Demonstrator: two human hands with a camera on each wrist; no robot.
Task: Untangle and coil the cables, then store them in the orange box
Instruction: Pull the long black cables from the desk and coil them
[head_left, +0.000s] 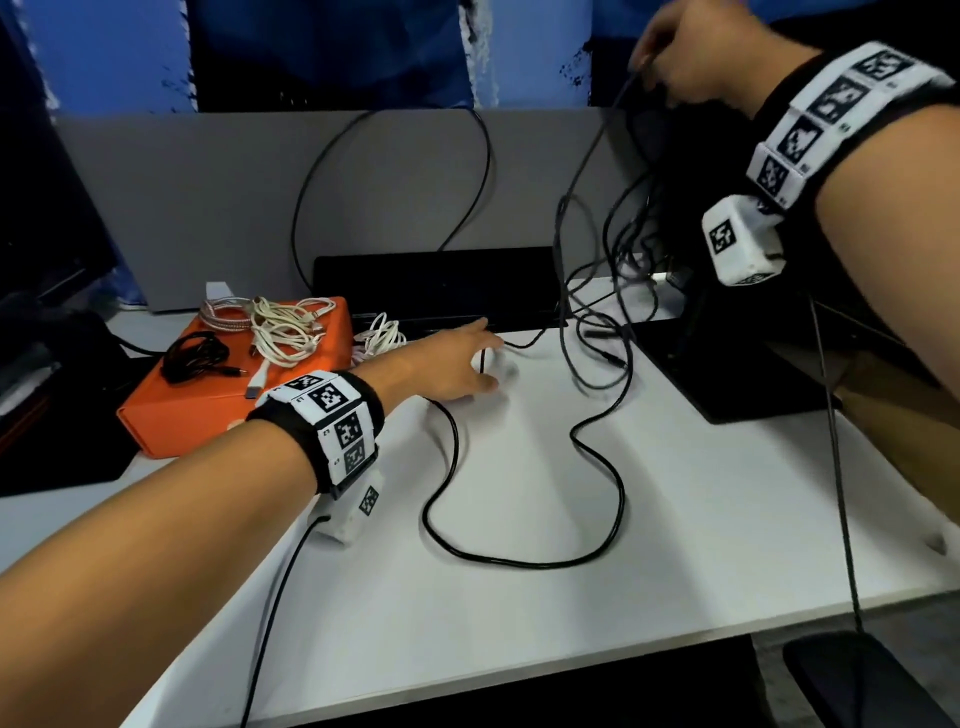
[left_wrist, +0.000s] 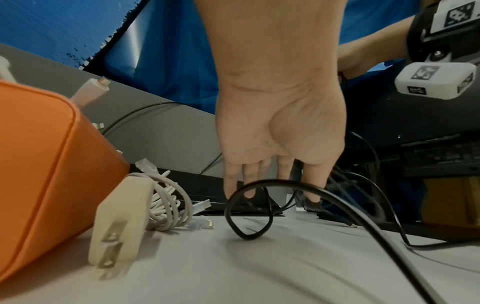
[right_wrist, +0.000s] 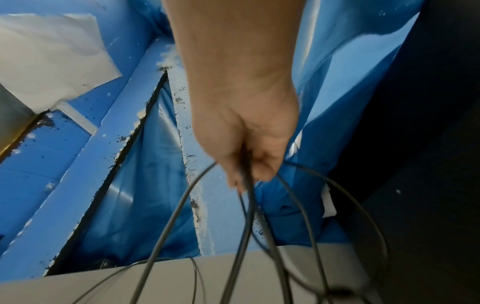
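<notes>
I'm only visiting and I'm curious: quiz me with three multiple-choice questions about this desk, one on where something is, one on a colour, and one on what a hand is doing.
1. Where is the orange box?
A. on the white table, to the person's left
B. on the floor
C. in a hand

2. What colour is the cable hanging from the right hand?
A. white
B. black
C. orange

3. What is the right hand doing?
A. lying flat on the table
B. hanging empty
C. gripping cable loops in its fingers, raised above the table

Answers:
1. A, the box rests on the tabletop at the left.
2. B, the loops look black.
3. C, the fingers curl round the loops up in the air.
</notes>
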